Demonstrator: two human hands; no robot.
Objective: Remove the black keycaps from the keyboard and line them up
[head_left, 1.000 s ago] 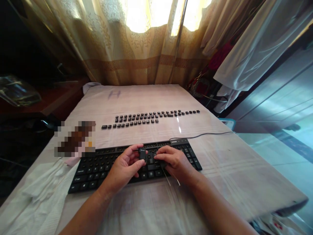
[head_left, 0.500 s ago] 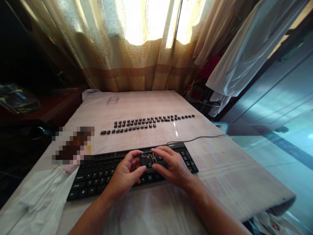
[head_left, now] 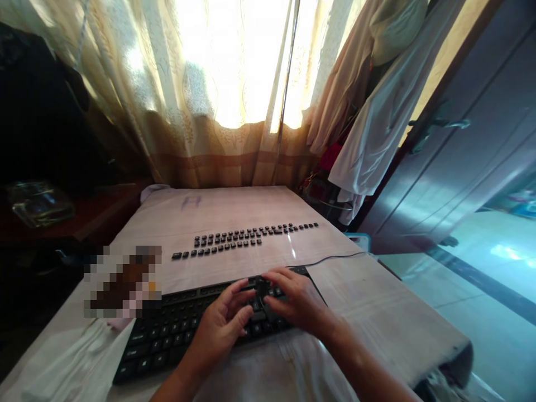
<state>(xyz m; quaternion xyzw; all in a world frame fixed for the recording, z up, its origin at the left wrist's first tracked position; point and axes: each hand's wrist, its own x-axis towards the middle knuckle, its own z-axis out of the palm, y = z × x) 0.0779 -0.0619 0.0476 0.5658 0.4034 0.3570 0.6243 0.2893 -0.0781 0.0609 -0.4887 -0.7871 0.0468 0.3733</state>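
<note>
A black keyboard (head_left: 144,340) lies at the near edge of the table under both my hands. My left hand (head_left: 228,315) hovers above its middle, fingers apart and nothing seen in them. Close by on the right, my right hand (head_left: 295,298) has thumb and forefinger around a small dark piece (head_left: 262,289), blurred; it looks like a wire keycap puller, perhaps with a keycap at it. Beyond the keyboard, black keycaps (head_left: 220,249) lie in several rows on the pale tablecloth (head_left: 234,209).
The keyboard's cable (head_left: 330,258) runs right over the table edge. Left of the keyboard is a pixelated patch (head_left: 125,279) beside a white cloth (head_left: 75,357). Curtains (head_left: 209,151) hang behind the table; clothes (head_left: 360,151) hang at the right near a door (head_left: 435,162).
My left hand has let go of the black keycap-like piece and opened. A dark piece now shows at my right fingertips, where wire showed before. The view has tilted up.
</note>
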